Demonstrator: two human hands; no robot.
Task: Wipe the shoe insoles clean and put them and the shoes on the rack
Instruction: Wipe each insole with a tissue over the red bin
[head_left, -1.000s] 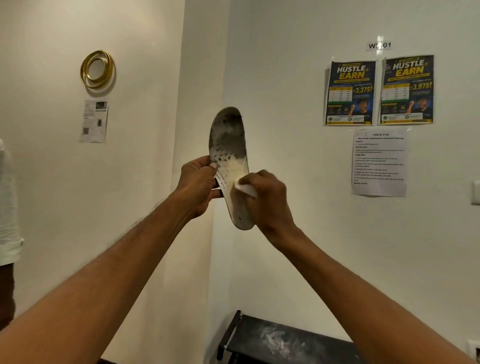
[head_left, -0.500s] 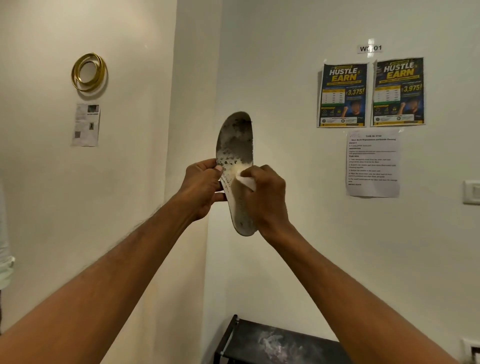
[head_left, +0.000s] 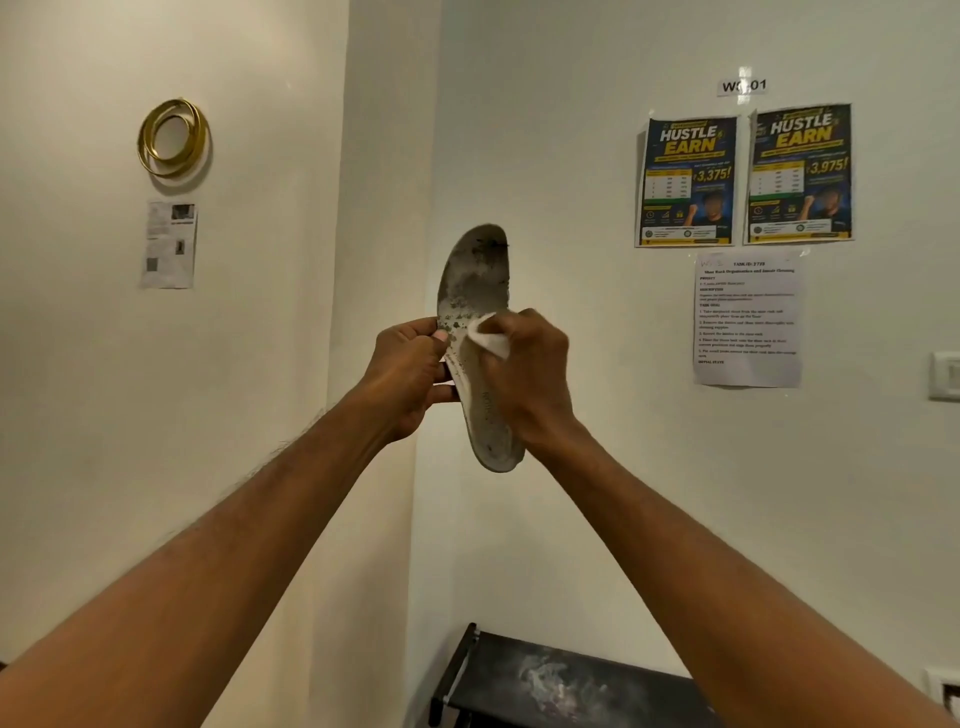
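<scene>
High above the rack (head_left: 545, 680), your left hand (head_left: 405, 379) pinches the upright insole (head_left: 475, 280) at its left edge. Your right hand (head_left: 535, 389) curls its fingers (head_left: 524, 325) round a white wipe (head_left: 491, 338), pressed against the insole's middle.

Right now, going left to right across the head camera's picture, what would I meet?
First a coiled gold ring on the wall → left hand → dirty grey shoe insole → right hand pinching a white cloth → first blue-and-yellow poster → second blue-and-yellow poster → white wall switch.

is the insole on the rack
No, the left hand holds the insole up above the rack, the right hand presses a wipe on it.
</scene>
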